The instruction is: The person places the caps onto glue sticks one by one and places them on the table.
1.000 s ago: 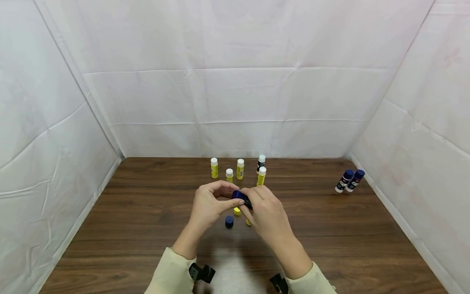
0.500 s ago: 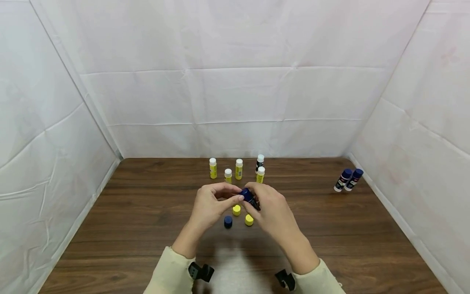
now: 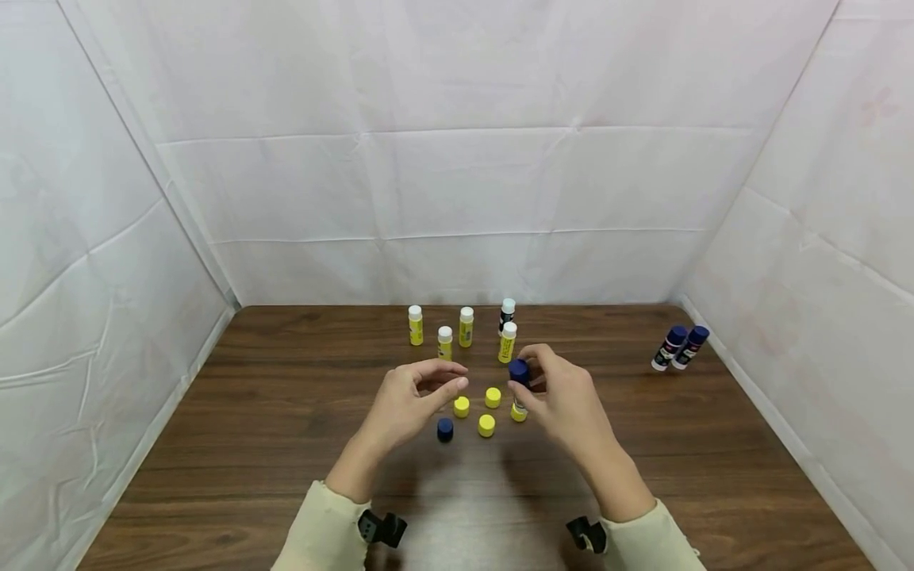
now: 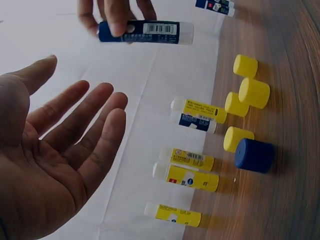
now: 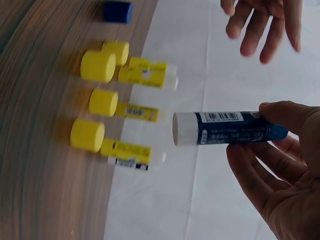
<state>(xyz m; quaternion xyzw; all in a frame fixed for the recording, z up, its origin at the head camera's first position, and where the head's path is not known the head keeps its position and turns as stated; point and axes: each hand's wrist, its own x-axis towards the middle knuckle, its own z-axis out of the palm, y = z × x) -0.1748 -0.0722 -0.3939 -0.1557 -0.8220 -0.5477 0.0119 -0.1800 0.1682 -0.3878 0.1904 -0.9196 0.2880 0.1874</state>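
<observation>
My right hand (image 3: 564, 396) pinches a navy glue stick (image 5: 220, 127) with a blue cap between thumb and fingers. In the head view the stick stands nearly upright above the table, its white base partly overlapping a yellow cap (image 3: 519, 414). Its barcode label faces both wrist cameras. Apart from it, my left hand (image 3: 410, 396) hovers with fingers spread and nothing in them; the left wrist view shows the bare palm. Below the hands several yellow caps (image 3: 486, 426) and one blue cap (image 3: 445, 430) stand on the wood.
Behind the hands stand several yellow glue sticks (image 3: 466, 327) with white tops, plus a dark one (image 3: 507, 317). Two capped navy glue sticks (image 3: 669, 349) stand close together at the right of the wooden table (image 3: 300, 412). White cloth walls (image 3: 457, 182) enclose the back and sides.
Both hands were at the tilted glue stick; my left fingers have let go of its capped end. My right hand has carried it rightward and turned it upright, cap up.
</observation>
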